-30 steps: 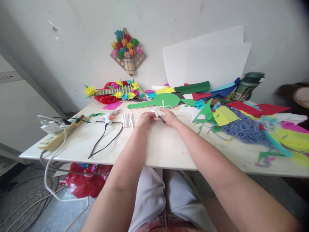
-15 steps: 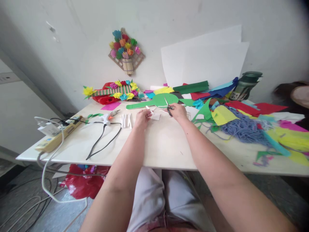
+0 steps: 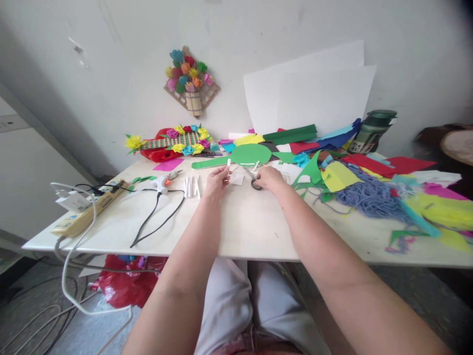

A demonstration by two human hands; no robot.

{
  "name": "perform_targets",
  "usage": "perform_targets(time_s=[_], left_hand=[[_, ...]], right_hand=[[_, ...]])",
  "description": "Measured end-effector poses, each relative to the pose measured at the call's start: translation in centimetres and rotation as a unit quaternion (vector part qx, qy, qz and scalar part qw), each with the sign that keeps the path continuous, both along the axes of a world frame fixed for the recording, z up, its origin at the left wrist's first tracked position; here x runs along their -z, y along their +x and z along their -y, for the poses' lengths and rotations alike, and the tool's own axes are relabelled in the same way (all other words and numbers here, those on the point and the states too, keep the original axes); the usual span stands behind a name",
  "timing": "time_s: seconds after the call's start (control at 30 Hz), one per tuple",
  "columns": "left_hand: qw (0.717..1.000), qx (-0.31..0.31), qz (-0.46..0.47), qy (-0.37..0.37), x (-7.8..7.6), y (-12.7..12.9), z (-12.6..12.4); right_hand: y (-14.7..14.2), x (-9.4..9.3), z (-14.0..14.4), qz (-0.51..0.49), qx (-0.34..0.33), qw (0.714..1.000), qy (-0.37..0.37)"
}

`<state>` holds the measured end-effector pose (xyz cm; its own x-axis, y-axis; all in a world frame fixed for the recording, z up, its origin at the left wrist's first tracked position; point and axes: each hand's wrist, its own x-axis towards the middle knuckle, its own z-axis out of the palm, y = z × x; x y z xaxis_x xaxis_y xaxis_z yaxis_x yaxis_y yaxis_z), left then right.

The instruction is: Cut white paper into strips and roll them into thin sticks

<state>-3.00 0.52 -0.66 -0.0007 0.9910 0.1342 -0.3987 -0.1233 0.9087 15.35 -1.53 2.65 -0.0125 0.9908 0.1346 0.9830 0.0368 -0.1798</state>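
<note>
White stick (image 3: 228, 164) is what our left hand (image 3: 216, 181) pinches between thumb and fingertips, holding it nearly upright above the pale surface (image 3: 244, 224), just in front of the green cutout (image 3: 240, 156). Half a second ago that hand lay lower, with only a scrap of white at its fingertips; now the stick stands clear above it. Our right hand (image 3: 269, 178) has come down too: earlier it held the scissors (image 3: 253, 178) raised with the blades pointing up over the cutout, and now it rests on the surface with the scissors lying flat under its fingers, the dark handle loop showing at the thumb side. We cannot tell whether those fingers grip the scissors or only lie on them. A small white paper piece (image 3: 237, 179) sits between the two hands, as before. Left of the left hand lie more white sticks (image 3: 192, 187) in a row, then the glue gun (image 3: 162, 182) and the power strip (image 3: 85, 214), unmoved. Coloured paper scraps (image 3: 334, 175) and blue yarn (image 3: 369, 198) crowd the right side.
</note>
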Motion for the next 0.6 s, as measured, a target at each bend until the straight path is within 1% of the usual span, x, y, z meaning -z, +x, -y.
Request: perform_targets(time_s=[0.07,0.13,0.17,0.23,0.3,0.4,0.47,0.5,0.6], left_hand=[[1.0,0.011,-0.006,0.005,-0.1,0.1,0.1],[1.0,0.012,-0.026,0.007,-0.3,0.2,0.3],[0.999,0.01,-0.04,0.009,-0.4,0.3,0.4],[0.997,0.005,-0.075,0.018,-0.5,0.4,0.5],[0.993,-0.001,-0.113,0.027,-0.5,0.5,0.6],[0.984,0.0,-0.17,0.046,-0.3,0.8,0.6],[0.977,0.002,-0.205,0.061,-0.3,1.0,0.7],[0.973,0.002,-0.22,0.069,-0.3,1.2,0.7],[0.963,0.003,-0.256,0.082,-0.3,1.4,0.8]], right_hand=[[0.1,0.0,0.1,-0.005,-0.01,1.0,-0.005],[0.2,0.1,0.0,-0.03,-0.006,0.999,0.023],[0.3,0.2,-0.1,-0.058,-0.002,0.997,0.047],[0.2,0.4,-0.4,-0.152,-0.004,0.985,0.087],[0.0,0.6,-0.7,-0.283,-0.022,0.955,0.084],[-0.8,0.8,-0.7,-0.473,-0.061,0.879,0.028],[-1.3,0.8,-0.5,-0.545,-0.072,0.836,0.007],[-1.6,0.8,-0.4,-0.568,-0.077,0.819,0.001],[-2.1,0.9,-0.3,-0.605,-0.078,0.792,-0.005]])
